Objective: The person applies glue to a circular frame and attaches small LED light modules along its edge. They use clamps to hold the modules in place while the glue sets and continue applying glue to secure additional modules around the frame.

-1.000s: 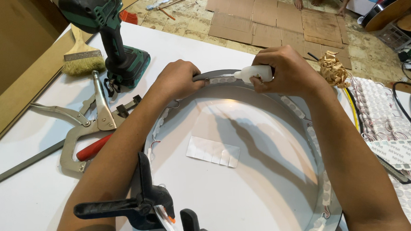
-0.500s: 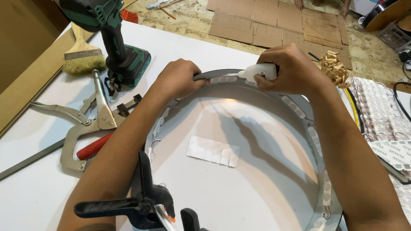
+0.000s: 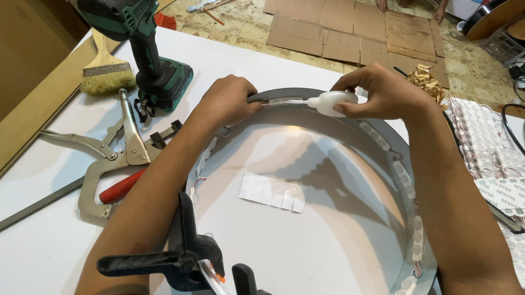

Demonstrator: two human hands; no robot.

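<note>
A grey metal ring lies on the white table, with small white light modules lining its inner wall. My left hand grips the ring's far rim. My right hand holds a small white glue bottle on its side, its nozzle pointing left at the inner wall of the rim, close to my left hand. A strip of white backing paper lies inside the ring.
Black spring clamps grip the ring's near edge. At left lie a green cordless drill, a paintbrush, locking pliers and a red-handled tool. More light modules and cables lie at right; cardboard covers the floor beyond.
My right hand has slid the glue bottle slightly right along the rim and tipped its nozzle toward my left hand. The left hand stays on the rim.
</note>
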